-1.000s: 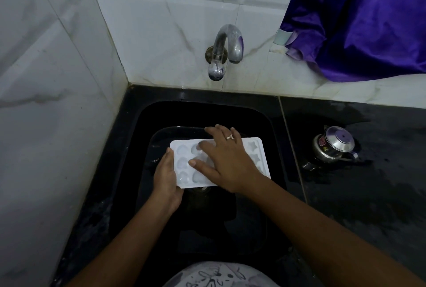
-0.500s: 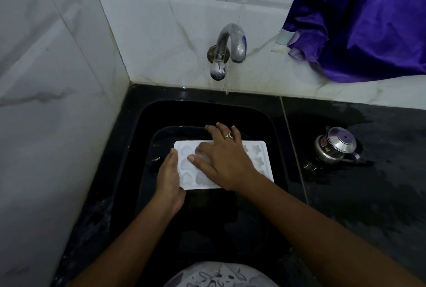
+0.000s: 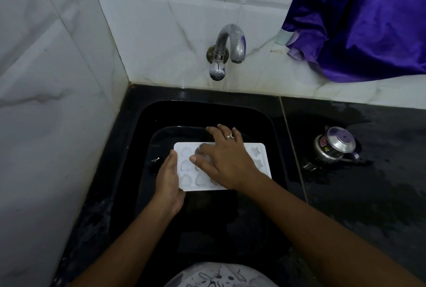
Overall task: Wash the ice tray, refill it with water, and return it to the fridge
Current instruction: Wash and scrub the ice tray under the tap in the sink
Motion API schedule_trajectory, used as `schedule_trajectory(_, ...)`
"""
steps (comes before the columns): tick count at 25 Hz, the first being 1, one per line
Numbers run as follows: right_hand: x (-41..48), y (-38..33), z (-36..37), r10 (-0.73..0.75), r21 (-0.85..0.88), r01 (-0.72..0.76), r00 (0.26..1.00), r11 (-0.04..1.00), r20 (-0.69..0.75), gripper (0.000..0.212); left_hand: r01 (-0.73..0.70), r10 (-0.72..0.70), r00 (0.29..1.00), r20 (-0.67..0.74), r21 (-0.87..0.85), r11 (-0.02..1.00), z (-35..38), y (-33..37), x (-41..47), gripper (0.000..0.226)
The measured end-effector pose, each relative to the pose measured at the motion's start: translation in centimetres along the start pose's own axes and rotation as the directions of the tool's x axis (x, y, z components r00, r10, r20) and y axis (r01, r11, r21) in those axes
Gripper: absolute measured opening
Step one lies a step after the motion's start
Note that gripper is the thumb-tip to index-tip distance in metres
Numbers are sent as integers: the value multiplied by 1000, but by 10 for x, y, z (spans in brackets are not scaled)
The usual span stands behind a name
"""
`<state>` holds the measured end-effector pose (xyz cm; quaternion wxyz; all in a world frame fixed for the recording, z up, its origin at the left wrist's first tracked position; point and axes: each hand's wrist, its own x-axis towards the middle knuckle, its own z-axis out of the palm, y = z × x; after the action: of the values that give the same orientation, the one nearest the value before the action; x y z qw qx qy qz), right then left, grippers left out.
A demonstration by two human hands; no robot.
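In the middle of the frame, over the black sink (image 3: pixel 138 130), a white ice tray (image 3: pixel 258 161) lies flat with its long side running left to right, heart-shaped moulds at its left end and star-shaped ones at its right. The left hand (image 3: pixel 168 181) holds the tray by its left short edge, thumb stretched straight along the rim. Its fingers are hidden beneath the tray, so how far they curl cannot be told. The right hand (image 3: pixel 227 160) lies palm down on top of the tray with its fingers spread and fairly straight. The fingertips reach to and past the far edge, the thumb points left across the moulds, and a ring (image 3: pixel 230 136) shows on one finger. Above the sink, a curved metal tap (image 3: pixel 228 49) sticks out from the white tiled wall. At the right of the frame a small metal pot (image 3: pixel 337 146) with a lid stands on the wet black bench (image 3: pixel 373 206). A purple cloth (image 3: pixel 362 16) hangs in the upper right corner.
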<state>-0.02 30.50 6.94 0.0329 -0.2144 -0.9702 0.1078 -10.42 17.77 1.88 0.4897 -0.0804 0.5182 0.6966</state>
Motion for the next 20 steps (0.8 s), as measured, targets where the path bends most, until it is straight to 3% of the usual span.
schedule_trajectory(4,-3,-6,4,-35,16,34,999,999,20,66,-33,32,999,-27,-12,999,-1,2,6,61)
schedule_trajectory(8,4,4,-4,-26,-36,27,999,999,27,63,4,-3,1000,30,-26,1000,-4,-3,5,68)
schedule_trajectory(20,-4,1,4,-18,7,18,999,1000,32,63,56,-57,998,-9,-61,997,-8,-1,15,66)
